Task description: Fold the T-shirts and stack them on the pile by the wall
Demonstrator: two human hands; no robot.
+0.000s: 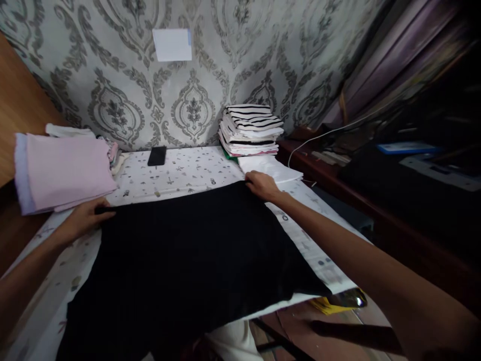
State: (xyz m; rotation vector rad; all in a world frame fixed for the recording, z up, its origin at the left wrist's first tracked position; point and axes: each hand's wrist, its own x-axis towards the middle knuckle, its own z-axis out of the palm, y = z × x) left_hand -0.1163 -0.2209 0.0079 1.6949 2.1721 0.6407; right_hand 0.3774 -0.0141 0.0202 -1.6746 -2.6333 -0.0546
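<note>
A black garment (188,245), perhaps a shirt, lies spread over the white patterned cloth on the table, its near part hanging past the front edge. My left hand (88,216) pinches its far left corner between thumb and fingers. At the far right corner, my right hand (261,185) is closed on the same fabric. Between the two hands the far hem runs nearly straight, a little higher on the right. A flat white folded cloth (270,168) lies just beyond my right hand.
Folded clothes, striped on top (250,128), are stacked by the wall. Pink folded fabric (69,170) sits at the left, and a black phone (157,156) lies at the back. A dark wooden desk (300,155) with a white cable borders the right side.
</note>
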